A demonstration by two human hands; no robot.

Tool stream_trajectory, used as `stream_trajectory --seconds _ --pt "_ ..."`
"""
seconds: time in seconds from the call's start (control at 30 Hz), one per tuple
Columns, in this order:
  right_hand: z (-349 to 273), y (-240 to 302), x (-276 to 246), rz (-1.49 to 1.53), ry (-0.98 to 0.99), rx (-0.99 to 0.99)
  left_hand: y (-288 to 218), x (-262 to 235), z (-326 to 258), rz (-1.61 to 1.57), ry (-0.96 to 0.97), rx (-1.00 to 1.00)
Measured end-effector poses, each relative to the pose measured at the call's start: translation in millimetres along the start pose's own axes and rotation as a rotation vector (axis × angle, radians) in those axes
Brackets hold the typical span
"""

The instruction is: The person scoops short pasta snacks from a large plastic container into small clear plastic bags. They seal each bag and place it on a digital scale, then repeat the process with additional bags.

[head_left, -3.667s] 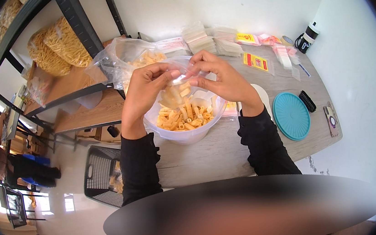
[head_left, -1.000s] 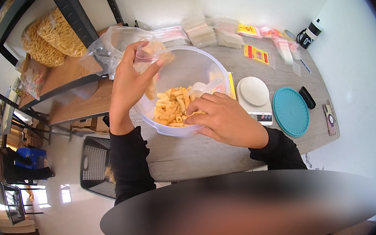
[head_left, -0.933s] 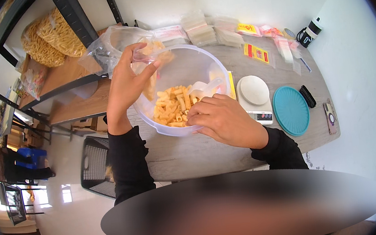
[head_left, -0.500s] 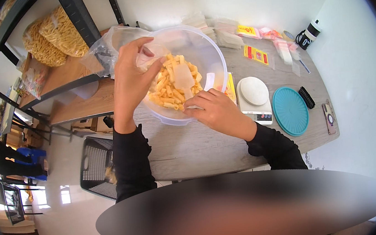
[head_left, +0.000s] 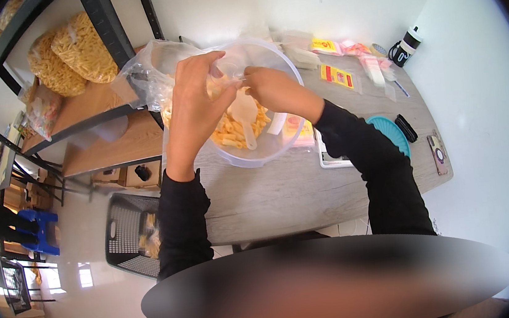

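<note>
A clear plastic tub (head_left: 297, 83) on the table holds yellow tube-shaped snacks (head_left: 227, 138). A whitish plastic scoop (head_left: 243, 113) lies loose on them, its handle toward me. Over the tub, my left hand (head_left: 195, 100) is closed on a thin clear plastic bag, thumb and fingers curled round it. My right hand (head_left: 278, 89) meets it there, its fingertips pinching the same plastic. The held part of the bag is mostly hidden by my fingers. A larger crumpled clear bag (head_left: 144, 68) spreads over the tub's left rim.
To the right lie a scale (head_left: 332, 158) partly under my right arm, a teal lid (head_left: 393, 135), a phone (head_left: 437, 153) and a black bottle (head_left: 405, 48). Yellow-labelled packets (head_left: 337, 76) lie farther back. A shelf (head_left: 98, 88) with snack bags and a black basket (head_left: 129, 234) are at left.
My right hand has let go of the scoop and moved up to my left hand, taking hold of the plastic bag. The scoop now rests on the snacks.
</note>
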State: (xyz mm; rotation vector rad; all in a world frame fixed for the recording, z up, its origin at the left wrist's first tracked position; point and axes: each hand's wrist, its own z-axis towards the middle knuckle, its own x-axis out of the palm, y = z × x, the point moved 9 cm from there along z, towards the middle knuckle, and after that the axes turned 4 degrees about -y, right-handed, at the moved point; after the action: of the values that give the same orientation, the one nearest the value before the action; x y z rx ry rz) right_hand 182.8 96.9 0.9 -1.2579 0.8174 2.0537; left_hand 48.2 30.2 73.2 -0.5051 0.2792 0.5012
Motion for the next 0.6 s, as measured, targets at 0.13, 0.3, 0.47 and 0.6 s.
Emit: stream_trajectory --seconds 0.13,0.3,0.47,0.6 --pt "13 -23 23 0.140 0.083 0.268 -5 3 -1 -0.010 -0.004 0.047" --pt "28 -30 46 0.135 0.022 0.186 -9 5 -2 -0.002 0.001 0.064" --pt "15 -25 22 0.231 -0.078 0.246 -9 5 -2 -0.014 -0.006 0.071" --pt "-2 3 -34 0.019 -0.209 0.124 -3 2 -2 0.019 -0.019 0.058"
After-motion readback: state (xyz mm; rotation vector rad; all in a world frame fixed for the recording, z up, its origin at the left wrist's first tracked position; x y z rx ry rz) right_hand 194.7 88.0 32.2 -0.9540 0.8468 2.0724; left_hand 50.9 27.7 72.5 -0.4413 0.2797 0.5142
